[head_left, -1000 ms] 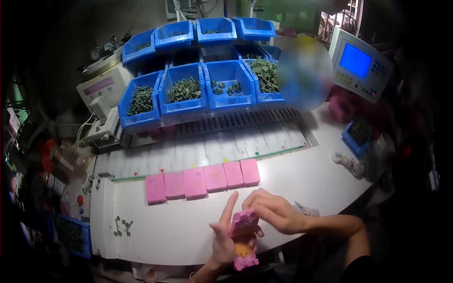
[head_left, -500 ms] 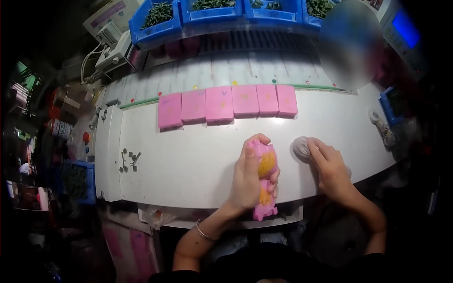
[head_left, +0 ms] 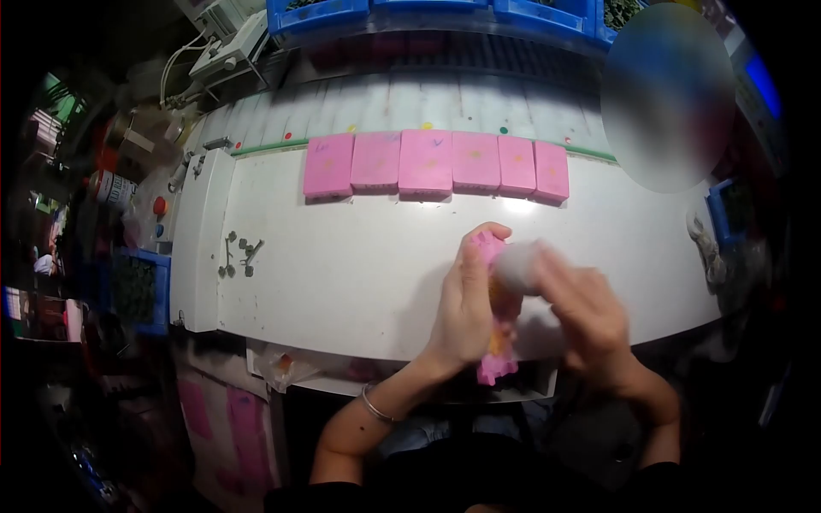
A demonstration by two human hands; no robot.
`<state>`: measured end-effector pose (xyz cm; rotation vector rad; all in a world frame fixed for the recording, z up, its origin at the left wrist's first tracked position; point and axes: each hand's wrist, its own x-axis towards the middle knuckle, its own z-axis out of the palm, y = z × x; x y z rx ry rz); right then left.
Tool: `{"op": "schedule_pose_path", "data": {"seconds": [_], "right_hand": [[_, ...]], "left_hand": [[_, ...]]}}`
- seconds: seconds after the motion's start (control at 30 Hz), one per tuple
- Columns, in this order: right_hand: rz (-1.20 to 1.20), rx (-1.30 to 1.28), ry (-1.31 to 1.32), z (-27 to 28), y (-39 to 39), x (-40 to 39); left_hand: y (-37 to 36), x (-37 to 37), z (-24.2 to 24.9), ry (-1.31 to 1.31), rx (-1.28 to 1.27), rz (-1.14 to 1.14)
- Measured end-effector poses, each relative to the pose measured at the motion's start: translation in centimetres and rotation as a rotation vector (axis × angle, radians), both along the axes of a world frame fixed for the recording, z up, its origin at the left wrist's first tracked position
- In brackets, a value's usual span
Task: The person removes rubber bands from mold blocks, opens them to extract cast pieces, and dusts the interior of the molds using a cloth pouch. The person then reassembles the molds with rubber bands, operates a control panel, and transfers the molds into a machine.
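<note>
My left hand (head_left: 464,312) is wrapped round a pink rubber mold (head_left: 498,368) with yellow-orange patches on its inner face and notched, knobbly ends. It is held upright above the front of the white worktop, partly hidden by my fingers. In my right hand (head_left: 590,312), blurred by motion, is a rounded pale grey cloth pouch (head_left: 517,268). The pouch overlaps the upper part of the mold's inner face in this view. Beyond both hands, several pink mold blocks (head_left: 425,162) stand in a row, some bearing small pen marks.
Small green branched pieces (head_left: 239,254) lie on the worktop (head_left: 342,265) at left. Blue bins (head_left: 547,21) line the back, and another blue bin (head_left: 137,291) with green pieces is at far left. A whitish cloth-like bundle (head_left: 705,248) lies near the right edge.
My right hand has lifted the pouch from the worktop and brought it left against the mold. My left hand still holds the mold. The view has shifted slightly.
</note>
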<state>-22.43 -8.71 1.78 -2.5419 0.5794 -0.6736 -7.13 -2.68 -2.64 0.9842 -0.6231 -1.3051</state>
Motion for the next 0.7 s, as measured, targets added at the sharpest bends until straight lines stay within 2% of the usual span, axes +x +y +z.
{"op": "schedule_pose_path", "data": {"seconds": [0.17, 0.23, 0.3, 0.33, 0.47, 0.57, 0.63, 0.67, 0.7], "right_hand": [[0.005, 0.018, 0.117, -0.3, 0.2, 0.1], [-0.06, -0.042, 0.04, -0.2, 0.2, 0.2], [0.048, -0.181, 0.058, -1.3, 0.4, 0.6], [-0.009, -0.247, 0.053, -1.7, 0.9, 0.9], [0.001, -0.191, 0.088, -1.0, 0.7, 1.1], [0.01, -0.249, -0.029, -1.8, 0.4, 1.0], [0.068, -0.394, 0.098, -2.3, 0.6, 0.8], [0.079, -0.37, 0.111, -1.9, 0.4, 0.8], [0.078, -0.368, 0.111, -1.8, 0.3, 0.8]], "left_hand": [[-0.1, 0.1, -0.5, 0.028, 0.023, -0.05], [-0.2, 0.2, 0.1, 0.192, 0.087, -0.069], [-0.4, 0.3, 0.1, 0.133, 0.083, -0.051], [-0.4, 0.3, 0.0, 0.073, 0.09, -0.046], [-0.3, 0.6, 0.3, 0.169, 0.168, -0.089], [-0.6, 0.7, 0.2, 0.223, 0.175, -0.002], [-1.0, 0.2, -0.4, 0.168, 0.106, 0.075], [-0.8, 0.4, -0.4, 0.169, 0.108, 0.075], [-0.5, 0.9, -0.5, 0.188, 0.106, -0.003]]}}
